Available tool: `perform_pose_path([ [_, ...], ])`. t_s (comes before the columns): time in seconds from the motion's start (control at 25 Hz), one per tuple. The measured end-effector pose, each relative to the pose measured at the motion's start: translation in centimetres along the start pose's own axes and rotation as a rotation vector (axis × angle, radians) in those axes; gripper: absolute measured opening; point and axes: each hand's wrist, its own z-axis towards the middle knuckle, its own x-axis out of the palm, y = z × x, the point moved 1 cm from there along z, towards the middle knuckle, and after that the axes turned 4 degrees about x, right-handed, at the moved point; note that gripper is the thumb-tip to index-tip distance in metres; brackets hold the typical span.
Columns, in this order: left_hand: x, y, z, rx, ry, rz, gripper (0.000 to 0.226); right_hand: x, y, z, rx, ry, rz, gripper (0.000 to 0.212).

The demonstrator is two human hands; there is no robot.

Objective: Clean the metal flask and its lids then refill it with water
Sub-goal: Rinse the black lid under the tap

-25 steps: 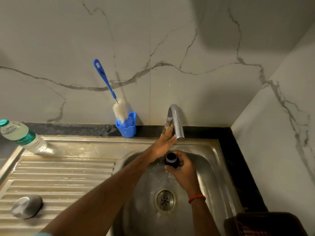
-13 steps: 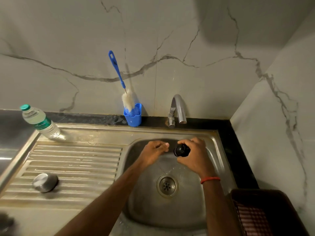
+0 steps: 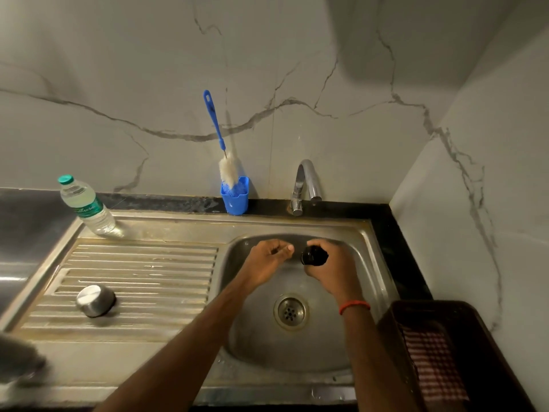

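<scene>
My right hand [image 3: 335, 269] grips a small black flask lid [image 3: 314, 256] over the back of the sink basin [image 3: 368, 263]. Just to its left hovers my left hand [image 3: 267, 258], fingers loosely curled and holding nothing, its thumb tip near the lid. A round metal flask cap [image 3: 95, 300] lies upside down on the ribbed draining board [image 3: 148, 263]. At the bottom left edge is a blurred grey shape [image 3: 17, 361]; I cannot tell what it is. No water runs from the tap [image 3: 306, 179].
A blue bottle brush [image 3: 221, 144] stands in a blue cup [image 3: 235, 199] against the marble wall. A plastic water bottle [image 3: 86, 205] stands at the back left. The drain [image 3: 290, 311] is below my hands. A dark basket [image 3: 439, 346] with a checked cloth sits at the right.
My left hand came off the tap and dropped beside the lid. My right hand turned the lid sideways. The water stopped and the view pulled back.
</scene>
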Motion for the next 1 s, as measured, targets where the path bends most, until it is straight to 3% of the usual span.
perform_pose_path([
  [0.16, -0.1, -1.3, -0.9, 0.018, -0.033, -0.071, 0.016, -0.1, 0.2, -0.7, 0.027, -0.082, 0.152, 0.069],
  [0.44, 0.2, -2.6, -2.3, -0.101, 0.056, -0.332, 0.035, -1.0, 1.9, -1.7, -0.074, -0.112, 0.350, 0.049],
  [0.6, 0.8, -2.6, -3.0, -0.140, 0.145, -0.474, 0.039, -0.9, 2.3, -1.9, -0.138, -0.080, 0.320, 0.045],
  [0.8, 1.1, -2.0, -3.1, -0.145, 0.123, -0.442, 0.043, -0.8, 2.5, -2.1, -0.228, -0.108, 0.260, 0.031],
  [1.0, 0.9, -2.5, -3.0, -0.114, 0.091, -0.395, 0.030, -1.7, 2.6, -2.0, -0.248, -0.075, 0.183, 0.057],
])
